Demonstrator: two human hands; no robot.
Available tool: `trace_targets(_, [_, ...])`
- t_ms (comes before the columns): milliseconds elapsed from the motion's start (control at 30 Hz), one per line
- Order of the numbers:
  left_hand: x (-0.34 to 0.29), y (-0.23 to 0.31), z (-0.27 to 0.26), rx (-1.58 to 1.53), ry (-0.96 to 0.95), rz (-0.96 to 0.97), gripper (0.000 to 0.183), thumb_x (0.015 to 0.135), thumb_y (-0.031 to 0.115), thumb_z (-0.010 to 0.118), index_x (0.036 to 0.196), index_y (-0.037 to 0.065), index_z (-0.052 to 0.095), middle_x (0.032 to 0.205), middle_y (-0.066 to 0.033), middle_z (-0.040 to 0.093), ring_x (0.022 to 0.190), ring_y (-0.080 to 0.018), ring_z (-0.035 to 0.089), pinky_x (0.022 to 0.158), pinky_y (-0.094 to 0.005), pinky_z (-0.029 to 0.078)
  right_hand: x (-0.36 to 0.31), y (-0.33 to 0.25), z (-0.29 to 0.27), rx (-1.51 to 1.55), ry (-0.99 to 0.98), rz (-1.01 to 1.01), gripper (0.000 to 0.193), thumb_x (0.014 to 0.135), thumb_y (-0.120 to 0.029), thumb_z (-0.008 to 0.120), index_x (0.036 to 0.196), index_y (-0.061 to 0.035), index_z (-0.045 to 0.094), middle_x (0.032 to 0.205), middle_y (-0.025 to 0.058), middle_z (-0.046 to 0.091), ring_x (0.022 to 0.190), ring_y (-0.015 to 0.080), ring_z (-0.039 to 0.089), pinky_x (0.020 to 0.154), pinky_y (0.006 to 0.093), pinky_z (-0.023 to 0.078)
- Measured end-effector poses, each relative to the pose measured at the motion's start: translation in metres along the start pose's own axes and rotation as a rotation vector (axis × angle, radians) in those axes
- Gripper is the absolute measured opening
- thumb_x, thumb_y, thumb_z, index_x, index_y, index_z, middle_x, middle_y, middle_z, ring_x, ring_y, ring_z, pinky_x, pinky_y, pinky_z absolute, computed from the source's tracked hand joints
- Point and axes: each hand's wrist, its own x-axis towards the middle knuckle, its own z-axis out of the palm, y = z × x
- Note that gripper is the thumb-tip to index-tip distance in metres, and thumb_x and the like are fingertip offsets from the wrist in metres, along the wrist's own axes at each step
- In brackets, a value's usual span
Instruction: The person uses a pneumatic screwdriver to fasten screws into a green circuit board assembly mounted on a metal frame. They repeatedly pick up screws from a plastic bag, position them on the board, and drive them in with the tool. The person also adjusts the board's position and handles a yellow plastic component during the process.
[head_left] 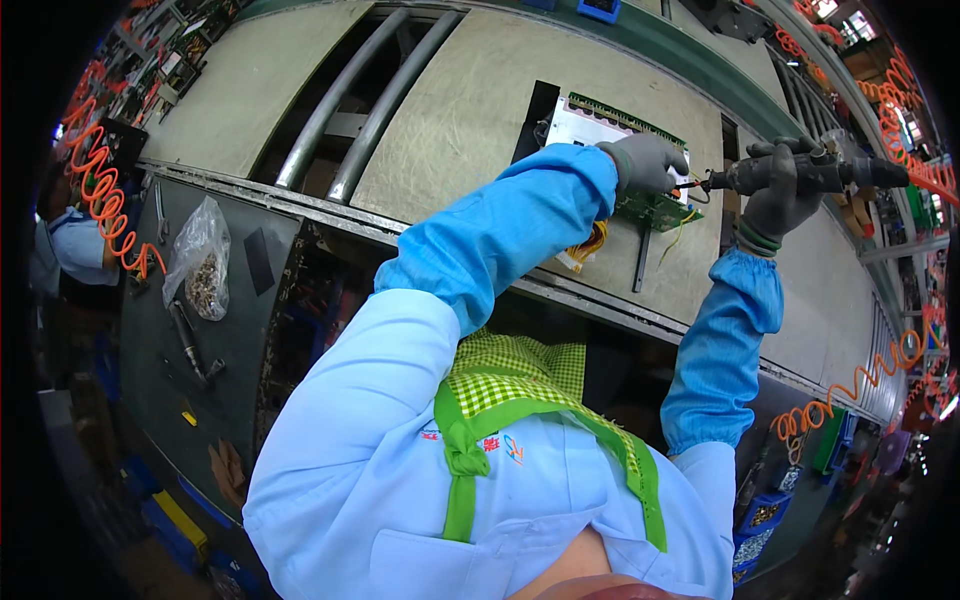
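Observation:
My right hand (776,205), in a grey glove, is wrapped round a black air screwdriver (736,178). The tool lies nearly level, with its bit pointing left and an orange hose at its rear. Close to that tip is my left hand (640,162), also gloved, its fingers curled together; whatever they pinch is too small to make out. Beneath the left hand sits a white metal unit (572,127) with green circuit boards (658,212) along its edges. A bundle of yellow wires (590,246) hangs from its near side, partly behind my left sleeve.
The unit rests on a pale board (440,130) on a roller line with steel rollers (385,105). On the left side table lie a plastic bag of small parts (205,275) and another tool (185,335). Blue bins of screws (765,513) stand lower right, near a coiled orange hose (850,385).

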Motion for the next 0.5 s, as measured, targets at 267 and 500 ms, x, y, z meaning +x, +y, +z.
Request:
trace_targets(267, [0.002,0.010,-0.010,0.145,-0.306,0.009,0.042,0.074,0.013,0.059,0.115,0.016,0.065,0.094,-0.0170,0.066,0.086,-0.0308,0.064,0.077,-0.0373,0.049,-0.003,0.012,-0.002,-0.044,-0.041,0.005,0.035,0.077,-0.001,0.059,0.109,0.0013,0.046,0.082,0.0127,0.058,0.067,0.0223,0.064,0.060,0.0324,0.054])
trace_targets(500, [0.004,0.015,-0.013,0.114,-0.302,-0.055,0.047,0.073,0.009,0.056,0.119,0.015,0.062,0.099,-0.0175,0.066,0.089,-0.0320,0.064,0.081,-0.0372,0.049,0.003,0.008,0.003,-0.022,-0.050,0.002,0.036,0.076,-0.002,0.060,0.109,0.0014,0.046,0.081,0.0120,0.059,0.066,0.0214,0.064,0.060,0.0321,0.053])
